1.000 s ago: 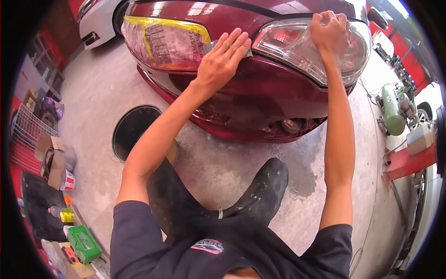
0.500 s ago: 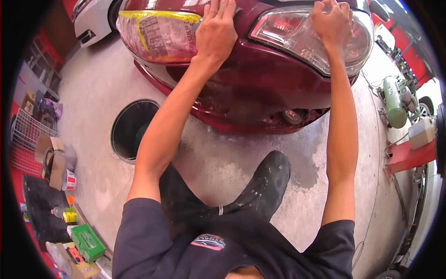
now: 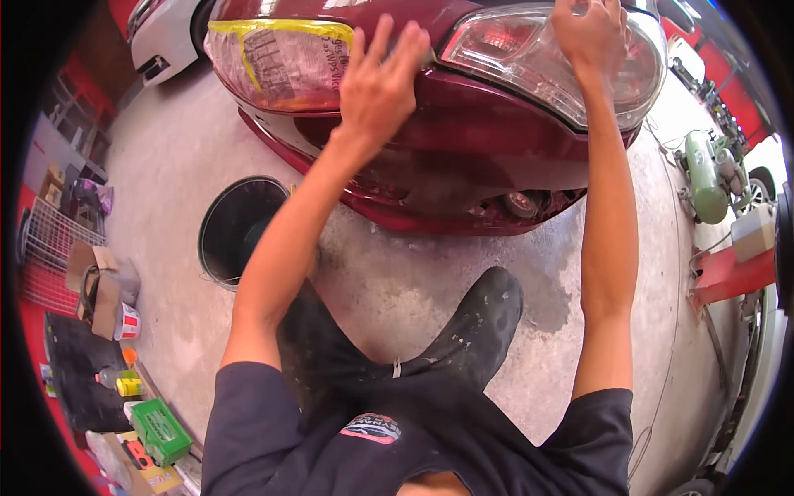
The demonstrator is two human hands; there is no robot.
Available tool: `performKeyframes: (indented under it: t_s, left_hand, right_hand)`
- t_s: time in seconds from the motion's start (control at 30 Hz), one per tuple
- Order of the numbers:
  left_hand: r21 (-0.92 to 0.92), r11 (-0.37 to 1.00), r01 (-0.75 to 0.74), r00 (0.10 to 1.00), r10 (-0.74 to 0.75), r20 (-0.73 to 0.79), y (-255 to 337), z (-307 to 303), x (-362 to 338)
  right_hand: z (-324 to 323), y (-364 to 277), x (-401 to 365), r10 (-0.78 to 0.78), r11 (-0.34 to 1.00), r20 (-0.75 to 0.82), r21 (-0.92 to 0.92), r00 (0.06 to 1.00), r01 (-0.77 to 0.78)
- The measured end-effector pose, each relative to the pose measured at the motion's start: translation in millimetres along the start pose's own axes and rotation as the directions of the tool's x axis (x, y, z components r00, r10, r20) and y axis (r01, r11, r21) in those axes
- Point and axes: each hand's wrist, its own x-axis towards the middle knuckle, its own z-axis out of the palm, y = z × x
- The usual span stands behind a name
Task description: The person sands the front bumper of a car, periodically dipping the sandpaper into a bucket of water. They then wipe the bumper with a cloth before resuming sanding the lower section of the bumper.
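Observation:
My left hand (image 3: 380,91) is over the dark red bumper (image 3: 463,132), between the two headlights. Its fingers are spread and slightly blurred; whether something thin lies under them cannot be made out. My right hand (image 3: 591,37) rests on the upper part of the clear headlight (image 3: 529,62), fingers bent and apart, tips partly cut off by the frame's top. Nothing shows in it. Left of my left hand, the other headlight is covered with newspaper (image 3: 294,66) edged with yellow tape.
A black bucket (image 3: 236,227) stands on the concrete floor left of my legs. A green compressor (image 3: 705,178) and a red metal piece (image 3: 728,277) are at right. Along the left wall are a cardboard box (image 3: 103,306) and a green case (image 3: 161,431).
My left hand has shifted slightly down and left, and its fingers have spread. My right hand has moved slightly upward on the headlight.

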Motion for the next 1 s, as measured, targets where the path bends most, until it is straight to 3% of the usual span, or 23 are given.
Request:
performKeyframes:
  t_s: [0.07,0.1,0.2,0.23,0.33,0.37,0.47,0.5,0.6,0.67,0.7,0.83,0.93,0.97,1.0]
  left_hand:
    - [-0.054,0.985,0.167,0.981,-0.16,0.113,-12,-5,49]
    - [0.062,0.956,0.286,0.908,-0.291,0.302,-15,3,59]
    - [-0.035,0.987,0.159,0.98,-0.154,0.127,7,1,32]
    - [-0.063,0.994,0.088,0.985,-0.078,0.154,20,-9,15]
    - [0.007,0.996,0.09,0.984,-0.09,0.151,-1,-7,40]
    - [0.014,0.984,0.175,0.972,-0.175,0.156,-8,1,58]
    - [-0.005,0.977,0.213,0.967,-0.21,0.141,-9,17,56]
    - [-0.009,0.999,0.051,0.999,-0.051,0.005,3,2,51]
    - [-0.034,0.998,-0.051,0.999,0.052,0.018,5,-1,26]
    - [-0.083,0.988,0.127,0.979,-0.112,0.173,-10,2,58]
    - [-0.013,0.971,0.239,0.956,-0.233,0.179,-8,12,68]
    - [-0.028,0.998,0.061,0.974,-0.054,0.222,26,1,32]
    - [-0.022,0.985,0.169,0.975,-0.164,0.149,0,4,57]
    - [-0.022,0.954,0.3,0.943,-0.294,0.155,-4,8,71]
    - [-0.013,0.947,0.321,0.931,-0.313,0.191,4,8,68]
  right_hand:
    - [-2,-2,1,0.001,1.0,0.014,-0.018,1.0,-0.001]
    - [-3,0,-2,0.014,1.0,0.025,-0.008,1.0,-0.014]
    - [-2,-2,3,0.02,1.0,0.041,0.018,0.999,-0.021]
    - [-2,-3,4,0.016,1.0,0.038,0.01,0.999,-0.017]
    - [-5,-3,3,0.041,0.999,0.046,0.009,0.998,-0.041]
    - [-6,-4,3,0.05,0.999,0.052,0.015,0.997,-0.051]
    - [-13,-10,1,0.067,0.998,0.074,0.016,0.995,-0.068]
    - [-11,-11,3,0.054,0.999,0.073,0.006,0.996,-0.054]
    - [-11,-8,4,0.064,0.998,0.079,-0.003,0.995,-0.064]
    - [-16,-11,4,0.101,0.993,0.118,0.041,0.988,-0.107]
    - [-19,-11,1,0.101,0.995,0.12,0.015,0.988,-0.104]
    - [-16,-12,4,0.08,0.997,0.101,0.008,0.992,-0.081]
    - [-17,-12,3,0.065,0.998,0.084,-0.001,0.994,-0.065]
    - [-19,-12,1,0.058,0.998,0.083,-0.011,0.995,-0.058]
    - [-22,-12,-2,0.076,0.997,0.109,-0.021,0.991,-0.074]
